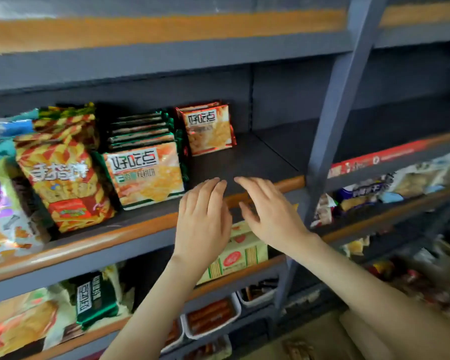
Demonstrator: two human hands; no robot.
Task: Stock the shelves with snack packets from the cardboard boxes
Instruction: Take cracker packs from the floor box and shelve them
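Observation:
My left hand (pixel 205 216) and my right hand (pixel 269 211) hover side by side at the front edge of the middle shelf (pixel 244 162), fingers spread and holding nothing. A row of green-edged snack packets (pixel 143 172) stands just left of my left hand. Behind it, at the back of the shelf, stands a red-edged packet (pixel 208 129) of the same brand. Further left is a red and yellow striped packet (pixel 63 175). A cardboard box (pixel 322 341) shows at the bottom right, partly hidden by my right arm.
A grey upright post (pixel 330 120) divides the shelving right of my hands. The shelf below holds a pale green packet (pixel 239 255) and a dark green packet (pixel 94 300). White trays (pixel 211 318) of snacks sit lower down. More packets (pixel 369 193) fill the right-hand bay.

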